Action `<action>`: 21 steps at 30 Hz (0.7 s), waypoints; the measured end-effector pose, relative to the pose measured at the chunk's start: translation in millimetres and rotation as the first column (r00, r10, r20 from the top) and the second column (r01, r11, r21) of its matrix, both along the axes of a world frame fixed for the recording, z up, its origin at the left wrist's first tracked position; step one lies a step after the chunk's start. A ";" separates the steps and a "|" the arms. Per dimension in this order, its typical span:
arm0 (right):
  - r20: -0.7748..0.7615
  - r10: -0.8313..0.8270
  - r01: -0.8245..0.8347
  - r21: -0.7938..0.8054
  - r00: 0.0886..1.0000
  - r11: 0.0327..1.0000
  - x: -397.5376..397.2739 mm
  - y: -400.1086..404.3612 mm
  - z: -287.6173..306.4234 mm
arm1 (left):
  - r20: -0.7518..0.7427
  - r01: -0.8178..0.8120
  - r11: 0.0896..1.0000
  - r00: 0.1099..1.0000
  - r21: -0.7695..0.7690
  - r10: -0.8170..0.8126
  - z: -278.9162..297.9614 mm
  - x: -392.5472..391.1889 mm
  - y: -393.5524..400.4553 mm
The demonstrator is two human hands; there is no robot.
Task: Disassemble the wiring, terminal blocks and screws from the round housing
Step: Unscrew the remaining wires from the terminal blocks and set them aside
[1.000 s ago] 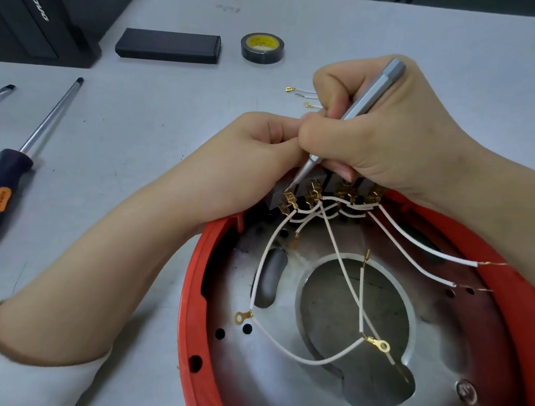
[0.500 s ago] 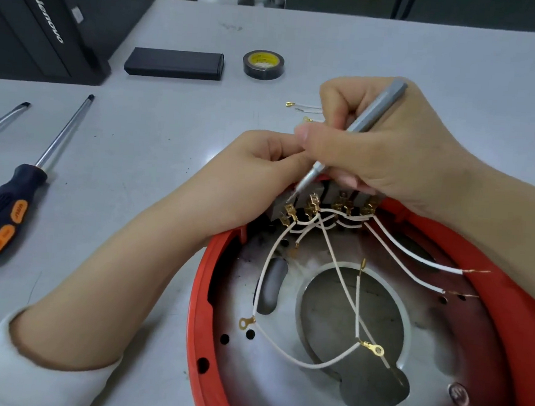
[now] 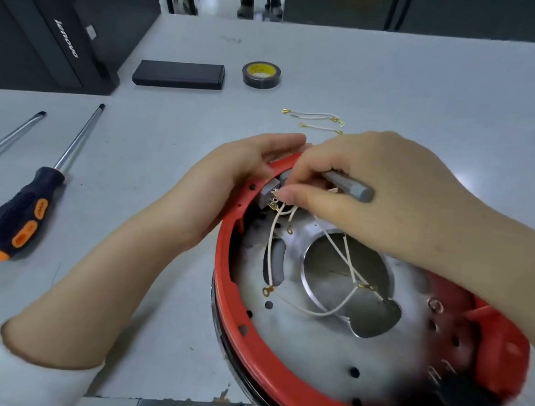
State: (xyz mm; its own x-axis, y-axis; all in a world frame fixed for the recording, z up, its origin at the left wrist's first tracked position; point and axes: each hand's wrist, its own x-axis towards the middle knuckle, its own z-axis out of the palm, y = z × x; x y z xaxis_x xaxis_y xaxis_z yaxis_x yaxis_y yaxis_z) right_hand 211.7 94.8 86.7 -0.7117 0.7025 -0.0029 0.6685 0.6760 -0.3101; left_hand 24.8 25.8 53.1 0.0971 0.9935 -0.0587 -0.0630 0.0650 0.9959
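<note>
Round housing (image 3: 278,373): red rim, bare metal plate inside, lower right of frame, tilted toward camera. Grey terminal block (image 3: 268,192) at upper-left inner rim, brass tabs exposed. White wires (image 3: 271,244) with gold ring lugs trail down across central round opening.

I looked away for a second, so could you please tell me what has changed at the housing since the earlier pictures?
The right hand has laid the grey precision screwdriver nearly flat, its tip off the terminal block, and its fingers now pinch at the terminals. The left hand has shifted onto the red housing rim. The white wires in the housing and the orange-and-black screwdriver are unmoved.
</note>
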 end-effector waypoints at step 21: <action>-0.163 0.003 -0.038 -0.213 0.987 0.976 -50.2 -17.8 -8.1 | -0.241 -0.069 0.996 0.967 0.059 0.081 -14.5 -1.0 3.9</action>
